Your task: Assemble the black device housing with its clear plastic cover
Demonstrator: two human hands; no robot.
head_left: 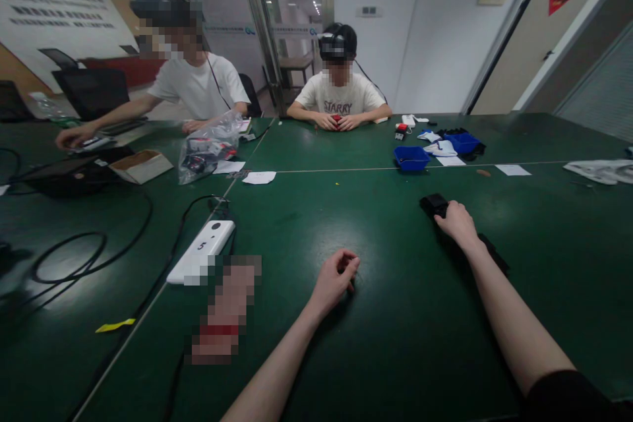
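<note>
My left hand (335, 279) rests on the green table (376, 316) near its middle, fingers curled into a loose fist with something small and dark at the fingertips that I cannot make out. My right hand (457, 219) reaches further out to the right and lies over a black object (434, 203) on the table, fingers bent down onto it. A dark strap or band runs under my right wrist along the table.
A white power strip (200, 252) with black cables lies to the left. Blue bins (411, 158), paper slips and a plastic bag (210, 147) sit further back. Two people sit at the far side, one with hands on a small red object.
</note>
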